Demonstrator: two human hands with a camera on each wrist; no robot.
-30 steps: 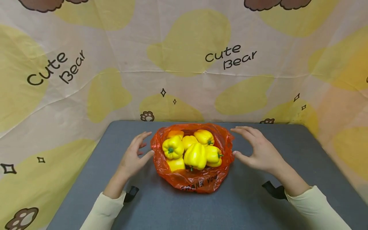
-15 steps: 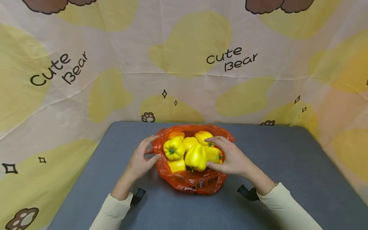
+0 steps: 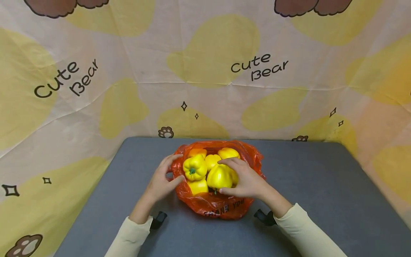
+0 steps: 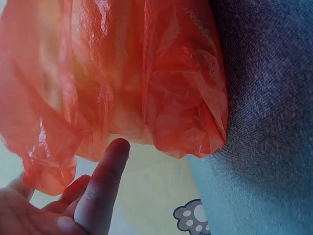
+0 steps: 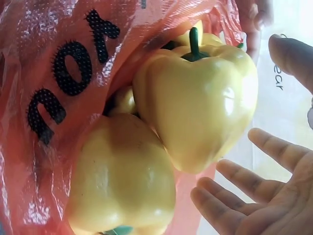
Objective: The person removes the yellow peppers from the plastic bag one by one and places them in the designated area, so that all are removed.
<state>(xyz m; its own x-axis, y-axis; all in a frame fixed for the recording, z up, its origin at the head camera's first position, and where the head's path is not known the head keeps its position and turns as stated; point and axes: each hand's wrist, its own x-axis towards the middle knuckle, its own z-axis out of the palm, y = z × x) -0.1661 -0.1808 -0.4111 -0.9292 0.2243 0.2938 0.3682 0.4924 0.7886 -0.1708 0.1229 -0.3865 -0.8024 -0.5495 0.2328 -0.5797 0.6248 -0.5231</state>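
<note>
A red plastic bag point(image 3: 221, 210) printed "THANK YOU" stands with its mouth spread, holding several yellow bell peppers point(image 3: 194, 167). My left hand point(image 3: 163, 184) is at the bag's left rim with fingers extended; the left wrist view shows a fingertip point(image 4: 119, 147) close against the red plastic. Over the right part of the bag hovers my right hand point(image 3: 245, 180), thumb and fingers spread around the front bell pepper point(image 3: 219, 176). In the right wrist view, a gap shows between those fingers point(image 5: 234, 171) and that pepper. The right hand hides the bell pepper at the bag's right.
The bag sits on a grey table point(image 3: 308, 200), towards its far edge. Behind it hangs a pale cloth point(image 3: 205, 71) with yellow patches and "Cute Bear" lettering. Black wrist straps point(image 3: 264, 217) hang below both sleeves.
My right hand has moved left from beside the bag to over the peppers. The left hand has shifted slightly right towards the rim. The peppers stay in the bag.
</note>
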